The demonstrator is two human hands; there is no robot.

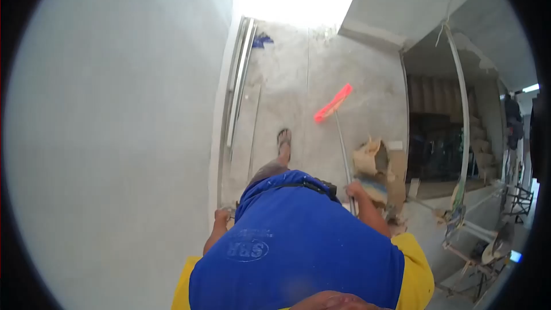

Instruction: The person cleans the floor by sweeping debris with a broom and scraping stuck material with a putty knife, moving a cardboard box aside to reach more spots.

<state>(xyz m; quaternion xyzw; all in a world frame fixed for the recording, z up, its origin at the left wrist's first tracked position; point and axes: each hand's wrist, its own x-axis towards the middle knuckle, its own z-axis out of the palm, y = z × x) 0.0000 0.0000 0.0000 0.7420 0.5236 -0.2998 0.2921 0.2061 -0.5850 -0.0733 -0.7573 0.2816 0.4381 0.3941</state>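
My right hand (356, 190) is closed around the grey pole of a broom (343, 152). Its bright red head (334, 103) lies on the dusty floor ahead, slanting up to the right. My left hand (222, 214) hangs low at my left side, close to the wall. Its fingers look curled, and a small greyish thing shows beside them that I cannot make out. Just right of the pole stands a torn brown paper sack (367, 158), with a blue-and-white striped sack (372, 189) nearer to me.
Metal rails (241, 80) run along the left wall (126, 126). A blue scrap (262, 41) lies near the bright opening. Flattened cardboard (397, 175) lies by the right-hand window opening (436, 132). A pale upright pole (461, 92) and a fan (498, 244) stand farther right.
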